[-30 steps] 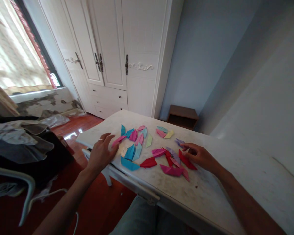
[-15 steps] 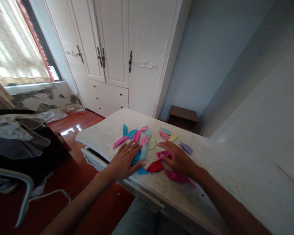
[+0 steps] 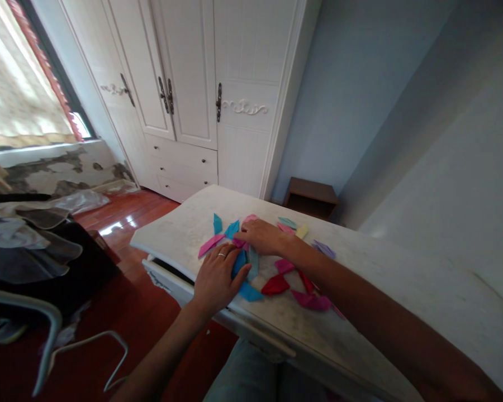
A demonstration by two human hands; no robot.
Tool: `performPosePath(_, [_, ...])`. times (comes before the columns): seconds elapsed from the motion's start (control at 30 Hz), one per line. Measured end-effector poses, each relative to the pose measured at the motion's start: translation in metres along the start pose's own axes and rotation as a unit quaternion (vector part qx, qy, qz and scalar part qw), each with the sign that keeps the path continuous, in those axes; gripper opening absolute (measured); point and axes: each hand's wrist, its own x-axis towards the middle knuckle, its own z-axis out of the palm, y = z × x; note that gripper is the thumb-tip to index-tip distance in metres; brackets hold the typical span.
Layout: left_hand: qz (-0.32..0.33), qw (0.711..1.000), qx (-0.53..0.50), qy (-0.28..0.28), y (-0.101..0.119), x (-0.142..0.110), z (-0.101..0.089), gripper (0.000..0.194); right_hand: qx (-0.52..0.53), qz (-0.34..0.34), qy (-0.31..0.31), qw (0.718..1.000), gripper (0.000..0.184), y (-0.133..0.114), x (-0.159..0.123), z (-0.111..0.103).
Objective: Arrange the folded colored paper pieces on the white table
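My left hand lies palm down at the table's front edge, fingers stretched out over a blue folded paper piece. Another blue piece pokes out below its thumb. My right hand reaches across the pile with its fingers bent together on a magenta folded paper piece; its thumb is hidden. Beneath the right wrist a pale teal piece shows in part. A red piece and a larger magenta piece lie under the right forearm's near side.
More folded pieces lie about the white table: a purple one, a yellow one and blue ones at the back left. A drawer stands partly pulled out. Beyond are a white wardrobe and a brown nightstand.
My right hand has left the magenta and red pieces on the right and moved left and away, to the middle of the pile. My left hand stays nearly in place.
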Motion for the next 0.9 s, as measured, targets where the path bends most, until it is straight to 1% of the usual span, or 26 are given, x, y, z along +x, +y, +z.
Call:
performPosePath(0.13, [0.0,1.0,0.027,-0.013,0.001,0.0,0.001,0.047,0.004,0.022,0.017,1.0,0.023,-0.001,-0.008,-0.007])
performPosePath(0.3, [0.003,0.999,0.041,-0.011,0.001,-0.001,0.001,0.047,0.032,0.066,0.025,0.997,0.014,-0.002,-0.016,-0.013])
performPosePath(0.37, [0.001,0.999,0.043,-0.013,0.001,-0.001,0.0,0.045,0.036,0.075,0.046,0.995,0.012,-0.001,-0.022,-0.017])
performPosePath(0.47, [-0.002,0.999,0.051,-0.02,0.001,-0.001,0.0,0.045,0.037,0.095,0.101,0.99,0.013,0.003,-0.042,-0.025])
performPosePath(0.53, [-0.002,0.998,0.054,-0.023,0.0,-0.001,0.001,0.046,0.048,0.116,0.126,0.984,0.012,0.007,-0.064,-0.03])
performPosePath(0.63, [-0.003,0.998,0.055,-0.027,0.001,-0.001,0.001,0.05,0.098,0.168,0.122,0.973,0.012,0.012,-0.111,-0.036])
performPosePath(0.7, [-0.002,0.998,0.054,-0.027,0.001,-0.001,0.001,0.051,0.157,0.218,0.08,0.96,0.015,0.012,-0.147,-0.041])
performPosePath(0.8, [0.005,0.999,0.048,-0.021,0.0,0.0,0.001,0.05,0.238,0.261,0.007,0.936,0.019,0.004,-0.198,-0.047])
performPosePath(0.83, [0.009,0.999,0.045,-0.018,-0.001,0.0,0.002,0.05,0.253,0.281,-0.007,0.926,0.021,-0.001,-0.213,-0.048])
performPosePath(0.9, [0.014,0.999,0.041,-0.012,-0.002,0.0,0.003,0.051,0.271,0.332,-0.016,0.904,0.022,-0.009,-0.239,-0.047])
